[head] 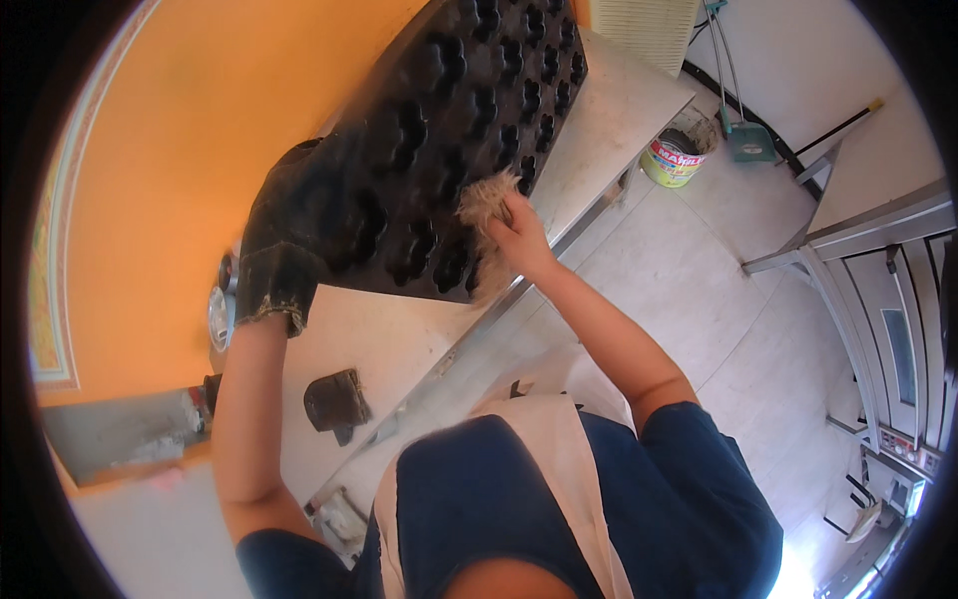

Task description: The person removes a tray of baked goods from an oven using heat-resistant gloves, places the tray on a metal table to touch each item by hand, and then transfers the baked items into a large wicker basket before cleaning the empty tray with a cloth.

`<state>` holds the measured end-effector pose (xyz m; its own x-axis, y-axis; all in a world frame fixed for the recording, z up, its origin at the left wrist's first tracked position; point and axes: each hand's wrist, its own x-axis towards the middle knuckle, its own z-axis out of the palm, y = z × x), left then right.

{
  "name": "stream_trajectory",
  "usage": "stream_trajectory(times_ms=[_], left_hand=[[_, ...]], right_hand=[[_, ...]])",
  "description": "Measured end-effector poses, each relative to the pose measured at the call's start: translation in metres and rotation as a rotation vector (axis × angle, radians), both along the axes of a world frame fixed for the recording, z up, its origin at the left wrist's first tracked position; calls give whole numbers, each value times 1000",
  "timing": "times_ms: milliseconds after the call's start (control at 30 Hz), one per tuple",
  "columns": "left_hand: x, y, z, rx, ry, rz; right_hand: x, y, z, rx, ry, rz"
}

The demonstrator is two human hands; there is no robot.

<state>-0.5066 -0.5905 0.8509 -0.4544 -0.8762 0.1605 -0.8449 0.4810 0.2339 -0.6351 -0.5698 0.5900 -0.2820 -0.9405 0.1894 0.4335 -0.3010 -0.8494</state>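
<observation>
A large black moulded baking tray (pixel 464 135) with rows of flower-shaped cavities is tilted over the white worktop. My left hand (pixel 281 247), inside a worn dark oven mitt with a frayed cuff, grips the tray's left edge; its fingers are hidden by the mitt. In my bare right hand (pixel 520 236) is a bundle of pale, shaggy fibres (pixel 486 201), perhaps a rag or brush head. The fibres touch the tray's cavities near its lower right edge. A second dark oven mitt (pixel 337 404) lies on the worktop (pixel 389 322) below the tray.
An orange wall (pixel 187 150) rises along the left. A cream slatted plastic crate (pixel 647 30) sits at the worktop's far end. On the tiled floor are a labelled tub (pixel 677 153) and a green dustpan (pixel 751 142). A metal oven (pixel 891 329) stands at right.
</observation>
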Motion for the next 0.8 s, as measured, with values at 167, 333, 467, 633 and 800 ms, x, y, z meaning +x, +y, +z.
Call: stream_trajectory(times_ms=[167,333,467,633,800], left_hand=[[-1,3,0,9,-20,7],[4,4,-1,-6,-35,1],[-3,4,1,-8,-49,-16],[2,5,-1,-17,-70,-8],[1,7,0,-25,-83,-15]], right_hand=[[3,-11,-34,-123,1261,-465],[-8,-4,-13,-164,1176,-283],[-21,-10,-11,-175,1394,-273],[-10,-3,-13,-94,1184,-237],[-8,-7,-2,37,1238,-201]])
